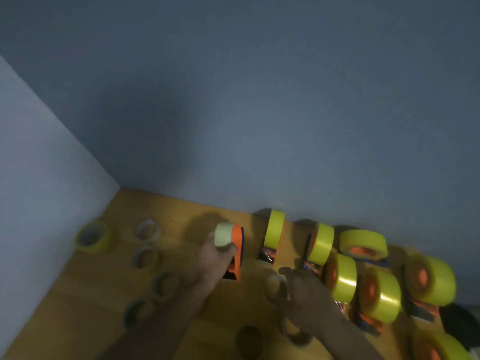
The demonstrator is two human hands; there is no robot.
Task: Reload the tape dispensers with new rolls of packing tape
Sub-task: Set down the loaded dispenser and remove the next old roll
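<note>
My left hand (217, 258) grips an orange tape dispenser (235, 255) that carries a pale, nearly used-up roll (224, 238), held a little above the wooden table (181, 211). My right hand (302, 289) is curled round a pale empty tape core (274, 287) near the table's middle. To the right, several orange dispensers loaded with full yellow rolls (274, 228) (322, 242) (363, 244) stand or lie along the wall. The picture is blurred.
Several empty cardboard cores (146, 257) lie on the left of the table, with a thin yellow roll (92, 236) near the left wall. Another core (297, 333) lies under my right forearm. Blue-grey walls close the table at the back and left.
</note>
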